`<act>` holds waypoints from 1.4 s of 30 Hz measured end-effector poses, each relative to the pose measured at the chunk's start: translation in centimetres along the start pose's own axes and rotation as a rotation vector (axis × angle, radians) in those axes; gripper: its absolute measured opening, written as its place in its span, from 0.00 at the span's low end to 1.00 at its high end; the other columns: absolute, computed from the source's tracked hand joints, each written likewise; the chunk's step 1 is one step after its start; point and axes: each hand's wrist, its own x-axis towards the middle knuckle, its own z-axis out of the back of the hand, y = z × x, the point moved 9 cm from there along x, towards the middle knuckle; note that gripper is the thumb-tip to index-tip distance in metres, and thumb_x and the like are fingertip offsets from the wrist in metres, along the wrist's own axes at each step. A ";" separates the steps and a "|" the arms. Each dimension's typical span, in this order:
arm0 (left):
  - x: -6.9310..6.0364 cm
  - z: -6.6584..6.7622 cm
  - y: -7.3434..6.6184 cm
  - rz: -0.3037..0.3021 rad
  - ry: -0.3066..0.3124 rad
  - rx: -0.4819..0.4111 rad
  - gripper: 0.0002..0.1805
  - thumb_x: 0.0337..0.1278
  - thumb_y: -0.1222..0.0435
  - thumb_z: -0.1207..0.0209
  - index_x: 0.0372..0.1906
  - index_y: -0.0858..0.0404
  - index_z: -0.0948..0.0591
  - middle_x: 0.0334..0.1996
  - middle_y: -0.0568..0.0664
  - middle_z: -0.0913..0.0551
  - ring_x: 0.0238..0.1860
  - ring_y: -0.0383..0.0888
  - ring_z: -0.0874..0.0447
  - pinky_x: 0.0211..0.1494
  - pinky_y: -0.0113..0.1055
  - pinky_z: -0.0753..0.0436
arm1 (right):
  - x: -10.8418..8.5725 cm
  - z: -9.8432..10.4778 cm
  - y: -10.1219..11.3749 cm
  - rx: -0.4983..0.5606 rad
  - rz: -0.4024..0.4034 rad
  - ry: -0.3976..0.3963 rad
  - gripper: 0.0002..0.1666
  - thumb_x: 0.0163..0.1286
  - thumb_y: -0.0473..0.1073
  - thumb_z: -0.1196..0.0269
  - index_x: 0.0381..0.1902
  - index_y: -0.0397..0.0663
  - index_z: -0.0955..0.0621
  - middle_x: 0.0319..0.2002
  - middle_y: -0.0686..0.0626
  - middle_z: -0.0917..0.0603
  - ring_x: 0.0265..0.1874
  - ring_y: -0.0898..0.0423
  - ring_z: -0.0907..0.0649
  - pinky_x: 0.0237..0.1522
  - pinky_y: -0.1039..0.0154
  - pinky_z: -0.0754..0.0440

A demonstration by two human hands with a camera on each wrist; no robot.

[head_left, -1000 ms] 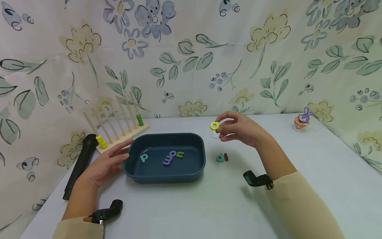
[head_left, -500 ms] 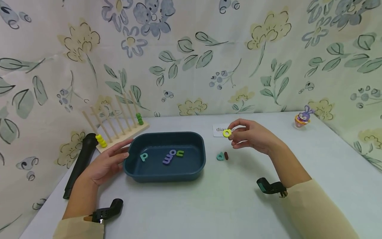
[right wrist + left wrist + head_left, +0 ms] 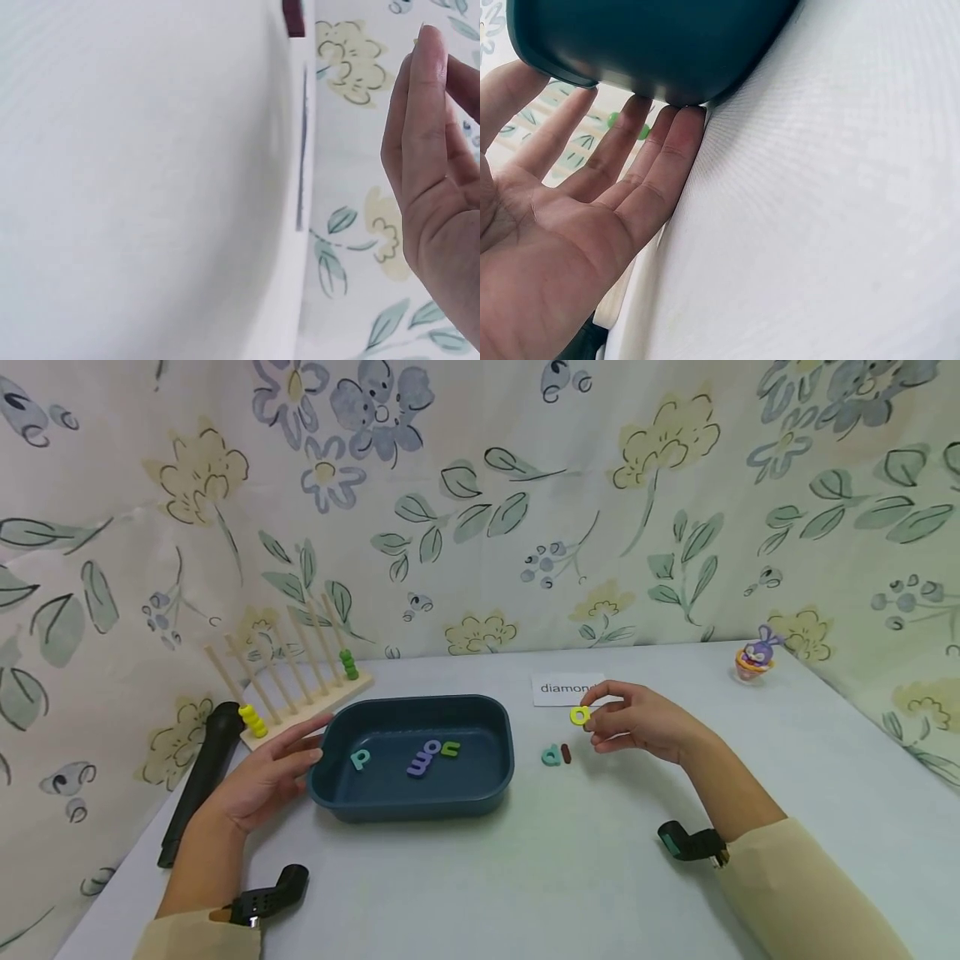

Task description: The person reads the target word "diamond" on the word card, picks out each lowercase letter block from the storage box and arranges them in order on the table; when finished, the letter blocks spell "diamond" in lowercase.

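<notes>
My right hand [image 3: 645,722] pinches a yellow letter "a" piece [image 3: 580,716] between thumb and fingertips, above the table, just in front of a white word card [image 3: 555,690] reading "diamon...", its end hidden by the fingers. A teal round letter [image 3: 551,755] and a dark red stick-like letter [image 3: 566,753] lie side by side on the table, to the left of that hand. With fairly straight fingers, my left hand [image 3: 262,777] touches the left wall of the dark blue tray [image 3: 420,806]; the left wrist view shows its fingertips [image 3: 682,131] against the tray's outer side.
Inside the tray lie a teal "p" [image 3: 361,760], a purple "m" [image 3: 420,766], a purple "o" [image 3: 432,747] and a green "n" [image 3: 450,748]. A wooden peg rack [image 3: 307,706] with beads and a black rod [image 3: 198,785] stand left. A rabbit figurine [image 3: 756,656] sits far right.
My right hand has moved right and toward me with the yellow letter, lower than before, uncovering most of the word card. My left hand stays against the tray.
</notes>
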 end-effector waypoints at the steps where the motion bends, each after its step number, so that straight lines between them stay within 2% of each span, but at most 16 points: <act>1: 0.0 0.0 0.0 0.000 -0.001 0.002 0.34 0.77 0.61 0.44 0.82 0.50 0.39 0.66 0.41 0.30 0.60 0.35 0.22 0.58 0.34 0.18 | 0.0 0.1 -0.3 0.002 -0.008 -0.003 0.22 0.71 0.34 0.35 0.59 0.42 0.29 0.41 0.40 0.17 0.33 0.53 0.13 0.43 0.61 0.11; 6: -0.1 0.0 0.1 0.007 -0.005 0.021 0.35 0.77 0.60 0.44 0.82 0.51 0.40 0.68 0.44 0.32 0.59 0.35 0.21 0.58 0.34 0.17 | 0.2 0.0 -1.5 -0.007 -0.057 0.014 0.22 0.70 0.33 0.35 0.58 0.40 0.29 0.39 0.43 0.16 0.31 0.55 0.13 0.42 0.62 0.11; 11: -0.1 0.1 0.1 0.007 -0.002 0.027 0.35 0.77 0.60 0.44 0.82 0.50 0.41 0.69 0.46 0.33 0.60 0.35 0.22 0.59 0.33 0.18 | 0.2 -0.4 -2.1 -0.081 -0.088 0.056 0.21 0.70 0.33 0.37 0.58 0.36 0.29 0.35 0.43 0.15 0.29 0.55 0.14 0.41 0.63 0.11; 18: 0.0 0.1 0.1 -0.001 0.007 -0.001 0.34 0.77 0.61 0.44 0.82 0.50 0.40 0.66 0.42 0.31 0.59 0.36 0.21 0.58 0.33 0.17 | 0.4 -0.8 -2.8 -0.190 -0.137 0.063 0.21 0.69 0.34 0.36 0.57 0.34 0.27 0.34 0.44 0.14 0.29 0.55 0.14 0.39 0.64 0.12; 30: 0.0 0.0 0.1 -0.003 0.015 -0.006 0.33 0.78 0.62 0.45 0.82 0.49 0.39 0.65 0.40 0.29 0.59 0.35 0.20 0.58 0.34 0.17 | 0.7 -0.8 -2.7 -0.399 -0.142 0.051 0.19 0.70 0.38 0.33 0.55 0.37 0.23 0.34 0.44 0.17 0.29 0.54 0.14 0.38 0.63 0.12; 42: 0.0 -0.1 -0.1 -0.019 0.025 -0.006 0.33 0.78 0.62 0.45 0.81 0.50 0.38 0.65 0.40 0.29 0.59 0.36 0.21 0.58 0.34 0.17 | 1.4 -0.6 -3.0 -0.446 -0.137 0.075 0.18 0.69 0.39 0.31 0.54 0.38 0.21 0.32 0.44 0.18 0.27 0.54 0.14 0.37 0.62 0.12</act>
